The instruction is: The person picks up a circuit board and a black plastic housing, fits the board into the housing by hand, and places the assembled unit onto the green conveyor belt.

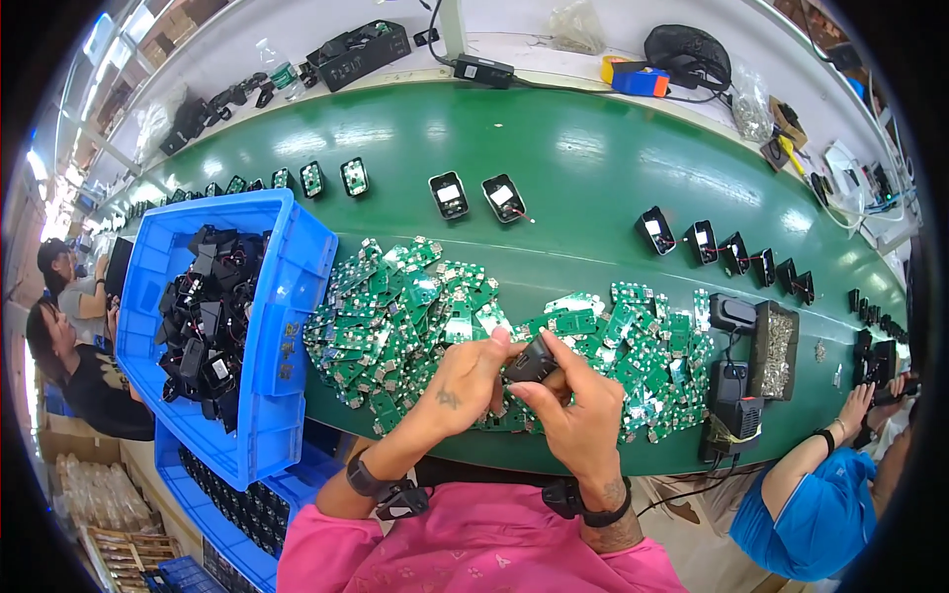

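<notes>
In front of me, above the pile, a small black plastic housing (531, 363) is held between both hands. My left hand (469, 383) has its fingers closed on the left side of it, the thumb pointing up and away. From the right, my right hand (583, 400) pinches it between thumb and forefinger. Fingers cover part of the housing, and its inside cannot be seen. Beneath and around the hands lies a heap of green circuit boards (395, 326), spreading right into a second heap (652, 361).
A blue bin (287, 336) of black housings stands at left. Open housings (504, 199) line the green bench (554, 148). At right are a tray of small metal parts (774, 351) and a black corded device (733, 400). A co-worker in blue (816, 514) sits close by.
</notes>
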Tool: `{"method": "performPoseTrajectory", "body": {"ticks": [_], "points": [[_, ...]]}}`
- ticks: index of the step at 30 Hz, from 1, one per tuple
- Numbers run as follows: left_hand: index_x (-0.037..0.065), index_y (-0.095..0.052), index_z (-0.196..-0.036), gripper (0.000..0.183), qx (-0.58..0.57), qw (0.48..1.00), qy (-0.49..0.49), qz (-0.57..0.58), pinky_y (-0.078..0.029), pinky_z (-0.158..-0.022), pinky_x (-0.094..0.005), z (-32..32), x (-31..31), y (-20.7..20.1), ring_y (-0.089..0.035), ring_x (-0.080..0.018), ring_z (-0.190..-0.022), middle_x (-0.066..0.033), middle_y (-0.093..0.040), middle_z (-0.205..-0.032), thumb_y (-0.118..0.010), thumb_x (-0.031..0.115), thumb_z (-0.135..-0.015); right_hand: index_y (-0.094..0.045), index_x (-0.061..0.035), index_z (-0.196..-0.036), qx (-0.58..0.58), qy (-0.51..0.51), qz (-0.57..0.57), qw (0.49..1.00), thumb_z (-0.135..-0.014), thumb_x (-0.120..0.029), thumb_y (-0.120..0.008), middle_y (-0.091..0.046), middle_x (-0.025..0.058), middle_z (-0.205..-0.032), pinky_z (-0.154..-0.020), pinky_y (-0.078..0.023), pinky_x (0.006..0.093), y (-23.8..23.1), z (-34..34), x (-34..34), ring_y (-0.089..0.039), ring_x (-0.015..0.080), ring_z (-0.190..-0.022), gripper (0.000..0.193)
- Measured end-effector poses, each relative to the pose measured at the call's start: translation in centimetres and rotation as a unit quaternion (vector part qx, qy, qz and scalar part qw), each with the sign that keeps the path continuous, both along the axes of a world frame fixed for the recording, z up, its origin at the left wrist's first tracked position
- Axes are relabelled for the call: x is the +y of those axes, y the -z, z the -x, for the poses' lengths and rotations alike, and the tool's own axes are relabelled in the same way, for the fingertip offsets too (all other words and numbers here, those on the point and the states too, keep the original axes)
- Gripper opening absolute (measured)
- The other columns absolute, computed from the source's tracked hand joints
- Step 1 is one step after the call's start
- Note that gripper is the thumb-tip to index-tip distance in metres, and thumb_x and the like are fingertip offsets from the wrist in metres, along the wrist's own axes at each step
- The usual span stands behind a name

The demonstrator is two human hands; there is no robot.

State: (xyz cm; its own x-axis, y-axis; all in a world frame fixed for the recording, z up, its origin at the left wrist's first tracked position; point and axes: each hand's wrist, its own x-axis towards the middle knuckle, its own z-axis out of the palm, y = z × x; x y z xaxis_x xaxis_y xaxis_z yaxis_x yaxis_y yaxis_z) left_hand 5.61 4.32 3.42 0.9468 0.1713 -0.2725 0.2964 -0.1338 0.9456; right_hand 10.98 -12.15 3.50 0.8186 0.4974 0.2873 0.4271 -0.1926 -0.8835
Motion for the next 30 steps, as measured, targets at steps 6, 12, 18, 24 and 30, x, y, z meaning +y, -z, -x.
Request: {"method": "performPoseTrajectory", "body": {"ticks": [6,12,18,24,30], "points": [[-0.004,-0.054,-0.135,0.064,-0.034,0.987,0.105,0.113,-0.052,-0.066,-0.0273,-1.3,2.0,-0.1,-0.063,-0.0142,-0.076,-0.0105,-0.067,-0.1,-0.054,0.047,-0.096,-0.062,0.0008,-0.126,-0.024,-0.029,-0.011,0.999,-0.078,-0.013,-0.081,-0.065,0.0064,-0.066,-0.054,-0.047,0.0254,0.4,-0.1,-0.6,-0.06,0.0105,-0.057,0.054],[-0.002,-0.063,-0.114,0.064,-0.088,0.945,0.219,-0.227,-0.054,-0.073,-0.0372,-3.9,3.6,-5.4,-0.068,-0.0331,-0.081,-0.0213,-0.069,-0.098,-0.082,0.035,-0.065,-0.059,-0.0005,-0.131,0.018,-0.048,0.008,0.999,-0.08,-0.007,-0.079,-0.065,0.0069,-0.073,-0.054,-0.049,0.0271,1.4,0.5,-0.9,-0.059,0.0118,-0.057,0.055],[0.004,-0.059,-0.124,0.07,-0.041,0.791,-0.047,-0.608,-0.051,-0.089,-0.0439,-11.1,15.4,-2.4,-0.064,-0.0374,-0.102,-0.0197,-0.067,-0.111,-0.082,0.033,-0.065,-0.063,0.0007,-0.123,0.036,-0.052,0.041,0.997,-0.082,-0.007,-0.076,-0.065,0.0077,-0.073,-0.054,-0.049,0.0283,2.6,1.4,-2.8,-0.06,0.0138,-0.058,0.043],[0.001,-0.056,-0.13,0.084,0.049,0.822,0.022,-0.567,-0.048,-0.093,-0.0447,-14.5,22.9,0.9,-0.061,-0.0403,-0.11,-0.0251,-0.064,-0.118,-0.088,0.035,-0.06,-0.067,-0.0009,-0.113,-0.077,0.034,0.135,0.987,-0.083,-0.007,-0.072,-0.065,0.0117,-0.084,-0.059,-0.049,0.0344,2.5,-2.3,-3.0,-0.061,0.0246,-0.065,0.031],[-0.001,-0.039,-0.144,0.106,-0.005,0.835,0.115,-0.537,-0.041,-0.107,-0.0418,-13.5,17.7,-0.6,-0.049,-0.0385,-0.129,-0.0237,-0.049,-0.141,-0.089,0.04,-0.06,-0.06,-0.0027,-0.123,-0.147,0.04,0.287,0.946,-0.08,-0.002,-0.069,-0.057,0.0201,-0.118,-0.087,-0.051,0.0439,3.1,-5.5,-1.4,-0.06,0.0388,-0.104,0.044]]}}
